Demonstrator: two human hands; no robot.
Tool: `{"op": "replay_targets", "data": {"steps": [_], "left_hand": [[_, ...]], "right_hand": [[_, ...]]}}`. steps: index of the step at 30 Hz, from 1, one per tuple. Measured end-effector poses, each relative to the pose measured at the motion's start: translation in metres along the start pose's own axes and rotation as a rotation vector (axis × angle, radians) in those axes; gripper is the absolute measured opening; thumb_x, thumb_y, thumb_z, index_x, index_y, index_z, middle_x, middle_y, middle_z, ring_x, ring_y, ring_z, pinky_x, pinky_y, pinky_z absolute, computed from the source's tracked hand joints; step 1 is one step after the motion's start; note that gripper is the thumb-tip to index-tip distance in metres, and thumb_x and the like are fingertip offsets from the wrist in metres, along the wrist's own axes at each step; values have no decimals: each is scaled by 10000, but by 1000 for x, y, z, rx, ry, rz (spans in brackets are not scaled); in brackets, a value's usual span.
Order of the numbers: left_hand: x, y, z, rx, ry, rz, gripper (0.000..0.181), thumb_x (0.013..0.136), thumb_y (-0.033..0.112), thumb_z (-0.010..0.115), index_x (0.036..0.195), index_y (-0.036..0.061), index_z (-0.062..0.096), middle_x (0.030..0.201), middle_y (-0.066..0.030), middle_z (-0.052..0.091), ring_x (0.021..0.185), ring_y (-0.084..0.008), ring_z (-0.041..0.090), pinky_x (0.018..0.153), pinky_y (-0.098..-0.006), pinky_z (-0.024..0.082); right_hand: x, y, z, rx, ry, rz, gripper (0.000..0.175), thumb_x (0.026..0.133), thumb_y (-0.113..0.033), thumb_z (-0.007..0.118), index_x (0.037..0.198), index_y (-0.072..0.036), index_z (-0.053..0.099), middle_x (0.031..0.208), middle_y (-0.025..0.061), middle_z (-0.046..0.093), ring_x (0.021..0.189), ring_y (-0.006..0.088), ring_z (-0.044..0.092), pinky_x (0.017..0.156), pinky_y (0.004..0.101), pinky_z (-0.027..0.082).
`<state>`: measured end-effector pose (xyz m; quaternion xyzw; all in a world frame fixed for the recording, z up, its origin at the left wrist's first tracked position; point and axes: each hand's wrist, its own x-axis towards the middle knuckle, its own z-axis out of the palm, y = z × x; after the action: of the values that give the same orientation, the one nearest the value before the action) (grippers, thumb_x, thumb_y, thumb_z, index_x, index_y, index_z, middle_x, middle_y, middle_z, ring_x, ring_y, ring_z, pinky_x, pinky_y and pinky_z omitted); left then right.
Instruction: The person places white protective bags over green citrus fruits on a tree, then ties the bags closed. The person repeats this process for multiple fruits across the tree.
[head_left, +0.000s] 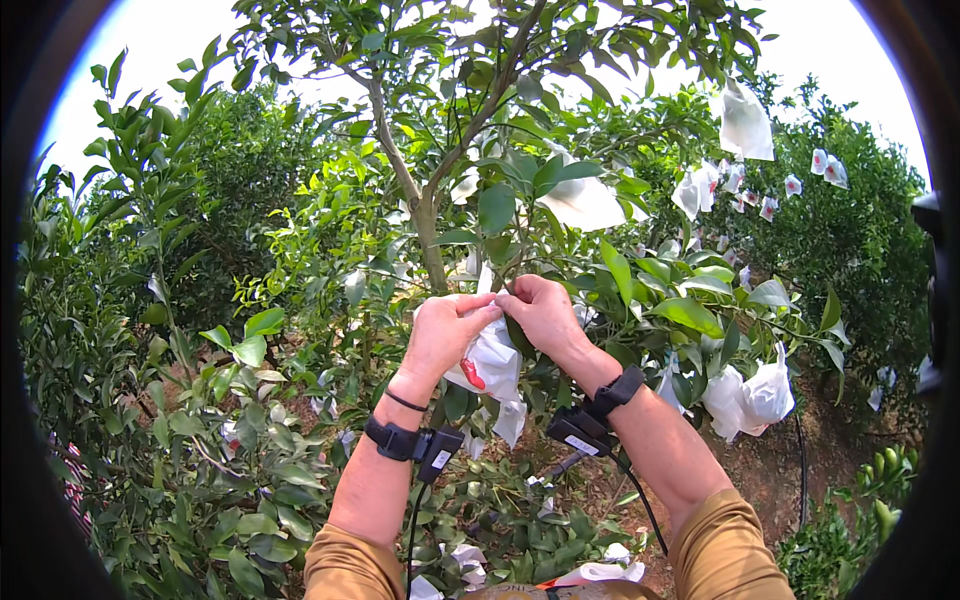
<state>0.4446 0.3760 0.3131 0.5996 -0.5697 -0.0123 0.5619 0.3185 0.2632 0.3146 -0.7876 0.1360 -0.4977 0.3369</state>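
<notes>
At the centre of the head view, my left hand (446, 326) and my right hand (541, 311) meet at the top of a white fruit bag (495, 360) with a red print, among the leaves of a broad-leaved tree. Thumb and forefinger of both hands pinch the bag's gathered neck; the fingertips nearly touch. The bag hangs below and between my hands, its upper part partly hidden by the left one. Whatever is inside it cannot be seen. Just above my fingers rises a narrow white strip, close to a thin twig.
The forked tree trunk (427, 232) stands behind my hands. More white bags hang at the right (765, 394) and above (581, 199). Leafy branches surround both arms. A roll of white bags (600, 574) lies at my waist. Black cables run from my wrist straps.
</notes>
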Motion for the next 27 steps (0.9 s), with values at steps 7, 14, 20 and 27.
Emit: {"op": "replay_targets", "data": {"steps": [7, 14, 20, 27], "left_hand": [[5, 16, -2, 120, -36, -108, 265, 814, 136, 742, 1006, -47, 724, 845, -45, 718, 721, -59, 613, 655, -221, 501], [13, 15, -14, -92, -100, -253, 294, 775, 114, 761, 984, -82, 694, 853, -83, 711, 725, -121, 653, 665, -255, 522], [14, 4, -28, -408, -204, -462, 261, 797, 82, 756, 1013, -45, 684, 882, -97, 718, 731, -161, 686, 691, -286, 554], [24, 0, -46, -459, -346, -552, 256, 820, 105, 733, 1020, -46, 682, 921, -101, 716, 779, -167, 682, 716, -296, 552]], "right_hand": [[-2, 9, 3, 64, 1, -16, 225, 827, -164, 695, 858, 49, 628, 699, 131, 612, 618, 191, 538, 607, 353, 459], [-14, 13, 4, 69, 178, -196, 200, 846, -93, 660, 1012, 17, 658, 869, 133, 664, 758, 241, 642, 738, 349, 526], [-26, 6, 0, 101, -74, -46, 185, 872, -111, 593, 981, -28, 717, 889, 177, 703, 827, 300, 696, 759, 359, 529], [-52, -9, -5, -453, -242, -211, 433, 903, -94, 439, 1335, -76, 470, 835, 193, 677, 776, 380, 672, 656, 490, 522]]}}
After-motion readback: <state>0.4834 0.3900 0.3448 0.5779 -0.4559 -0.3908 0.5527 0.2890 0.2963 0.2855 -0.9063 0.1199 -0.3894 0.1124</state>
